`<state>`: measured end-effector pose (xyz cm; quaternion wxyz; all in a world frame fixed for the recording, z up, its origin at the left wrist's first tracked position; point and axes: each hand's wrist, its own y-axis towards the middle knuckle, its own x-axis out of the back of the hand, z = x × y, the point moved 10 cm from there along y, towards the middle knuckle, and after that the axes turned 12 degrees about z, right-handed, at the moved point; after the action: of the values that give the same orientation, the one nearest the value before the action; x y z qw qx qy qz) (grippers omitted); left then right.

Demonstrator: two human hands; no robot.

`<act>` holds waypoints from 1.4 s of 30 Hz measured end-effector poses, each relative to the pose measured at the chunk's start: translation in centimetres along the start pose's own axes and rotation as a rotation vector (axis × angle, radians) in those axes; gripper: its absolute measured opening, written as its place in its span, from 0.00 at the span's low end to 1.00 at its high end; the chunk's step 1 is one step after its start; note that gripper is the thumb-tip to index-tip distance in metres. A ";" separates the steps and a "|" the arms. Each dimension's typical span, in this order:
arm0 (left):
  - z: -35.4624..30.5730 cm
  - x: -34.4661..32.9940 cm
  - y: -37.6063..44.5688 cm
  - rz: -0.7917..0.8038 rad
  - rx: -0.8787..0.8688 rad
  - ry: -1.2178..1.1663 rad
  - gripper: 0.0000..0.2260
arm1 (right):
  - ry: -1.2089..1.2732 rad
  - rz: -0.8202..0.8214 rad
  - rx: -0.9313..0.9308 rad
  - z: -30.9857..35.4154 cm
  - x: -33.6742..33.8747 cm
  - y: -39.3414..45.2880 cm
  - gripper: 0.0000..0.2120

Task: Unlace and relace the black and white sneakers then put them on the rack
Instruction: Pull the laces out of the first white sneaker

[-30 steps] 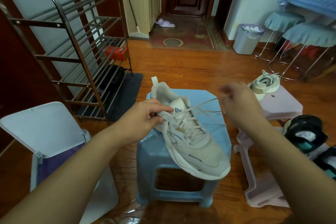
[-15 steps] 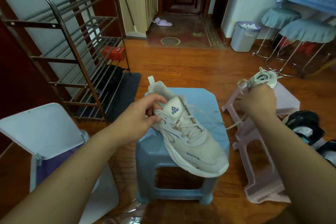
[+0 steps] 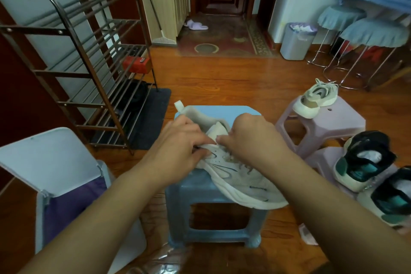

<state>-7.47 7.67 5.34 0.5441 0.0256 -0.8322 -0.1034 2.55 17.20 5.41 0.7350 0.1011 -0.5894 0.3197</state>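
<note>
A: Where's the shoe?
B: The cream sneaker (image 3: 235,176) lies on the blue stool (image 3: 213,198), toe hanging over its right edge. Left hand (image 3: 180,147) pinches its side.
A: What changed?
B: Right hand (image 3: 251,138) came back and pinches the laces.

Cream sneaker (image 3: 233,176) is lying on a blue plastic stool (image 3: 213,207), toe hanging over the stool's near-right edge. Left hand (image 3: 178,142) is pinching the eyelet edge on the sneaker's left side; right hand (image 3: 251,138) is gripping at the laces beside the tongue, fingers curled, fingertips hidden. Second cream sneaker (image 3: 315,100) is sitting on a lilac stool (image 3: 333,124) to the right. Two black-and-teal sneakers (image 3: 364,160) are resting at far right. Metal shoe rack (image 3: 73,60) is standing left, white lidded bin (image 3: 55,180) near left.
</note>
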 end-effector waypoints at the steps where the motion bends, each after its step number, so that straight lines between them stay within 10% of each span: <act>1: -0.5 0.2 -0.2 -0.012 -0.043 0.004 0.08 | -0.050 -0.015 0.003 0.1 0.2 -0.4 0.22; 14: -1.9 -1.6 0.6 0.190 0.036 0.156 0.07 | 0.478 -0.129 0.047 -2.7 0.9 0.1 0.05; 17: -1.3 -1.6 1.0 0.271 0.114 0.177 0.06 | 0.883 0.222 0.206 -1.9 -0.4 -1.4 0.03; 21: -1.2 -1.4 1.1 0.233 0.091 0.181 0.07 | 0.373 0.893 0.476 -0.6 -3.2 -7.2 0.02; 27: -1.7 -1.1 0.8 0.141 0.037 0.235 0.12 | 0.677 0.384 0.349 -2.0 0.3 -4.1 0.15; 31: -1.8 -1.2 0.5 0.129 0.016 0.224 0.11 | 0.766 0.741 0.359 0.4 -3.4 -7.5 0.11; 36: -1.7 -1.4 0.4 0.141 0.004 0.183 0.11 | 0.439 0.065 0.064 -2.2 -1.1 -2.6 0.18; 42: -1.9 -1.6 0.4 0.176 0.006 0.188 0.14 | 0.442 0.162 0.068 -2.2 -1.4 0.2 0.11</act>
<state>-5.09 8.04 4.71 0.6266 -0.0366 -0.7769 -0.0499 4.06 17.96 3.43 0.8144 0.0057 -0.4090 0.4117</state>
